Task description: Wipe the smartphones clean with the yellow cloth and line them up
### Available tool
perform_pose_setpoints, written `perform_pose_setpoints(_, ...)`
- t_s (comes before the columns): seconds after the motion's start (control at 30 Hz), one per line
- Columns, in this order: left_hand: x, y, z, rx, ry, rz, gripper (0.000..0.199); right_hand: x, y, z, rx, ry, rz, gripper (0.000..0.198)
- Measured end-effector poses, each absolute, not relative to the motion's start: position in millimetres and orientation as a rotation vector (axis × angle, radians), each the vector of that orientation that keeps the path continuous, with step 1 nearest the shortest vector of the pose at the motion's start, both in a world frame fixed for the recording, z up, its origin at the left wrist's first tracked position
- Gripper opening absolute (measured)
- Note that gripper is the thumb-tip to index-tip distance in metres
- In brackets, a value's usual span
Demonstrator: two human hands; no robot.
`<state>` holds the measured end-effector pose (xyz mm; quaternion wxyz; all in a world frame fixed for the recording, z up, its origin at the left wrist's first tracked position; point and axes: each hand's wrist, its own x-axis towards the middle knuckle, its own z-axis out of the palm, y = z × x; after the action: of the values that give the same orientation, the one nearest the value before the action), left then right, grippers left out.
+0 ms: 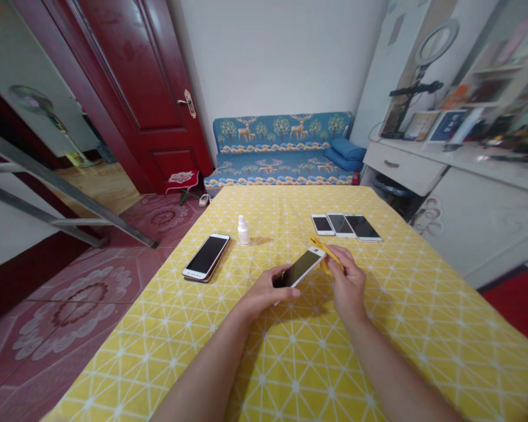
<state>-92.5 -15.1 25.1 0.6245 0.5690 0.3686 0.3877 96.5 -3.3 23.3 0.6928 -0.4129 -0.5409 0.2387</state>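
Note:
A white smartphone (301,268) with a dark screen is held tilted above the table by my left hand (268,291), its thumb and fingers closed on the lower end. My right hand (348,281) pinches a yellow cloth (330,252) against the phone's upper end. Part of the cloth is hidden behind the fingers. Left of my hands, another white-fronted smartphone (206,257) lies face up, with a darker edge showing beneath it. A small white bottle (243,231) stands upright between that phone and my hands.
Three more phones (344,227) lie side by side at the back right of the table. A yellow patterned tablecloth (294,363) covers the table. Behind it is a blue sofa (281,152); a white cabinet (484,217) stands right and a metal ladder frame (70,211) left.

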Motion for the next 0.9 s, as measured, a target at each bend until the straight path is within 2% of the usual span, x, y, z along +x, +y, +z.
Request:
perform_pose_setpoints(0.13, -90.0, -15.1, 23.8, 1.299, 0.833, 0.966, 0.065, 97.2, -8.3, 29.9, -0.969, -1.33, 0.4, 0.028)
perform_pose_setpoints(0.3, -88.8, -17.0, 20.2, 1.017, 0.982, 1.011, 0.09, 101.1, -2.5, 19.9, -1.052, -1.446, 0.267, 0.033)
perform_pose_setpoints(0.37, -88.8, -17.3, 18.0, 0.941, 0.946, 1.034, 0.086, 102.4, 2.1, 13.1, -1.072, -1.453, 0.267, 0.034)
perform_pose_setpoints(0.5, -87.7, -18.5, 14.7, 0.871, 0.736, 1.019, 0.057, 103.7, 7.5, 4.7, -1.093, -1.491, 0.302, 0.035)
perform_pose_setpoints(0.57, -87.2, -19.4, 14.1, 0.791, 0.671, 0.989, 0.05, 104.1, 8.0, 3.5, -1.102, -1.523, 0.289, 0.036)
perform_pose_setpoints(0.9, -90.3, -14.8, 12.6, 0.432, 0.3, 0.801, 0.057, 106.7, 5.8, 4.4, -1.185, -1.696, 0.04, 0.039)
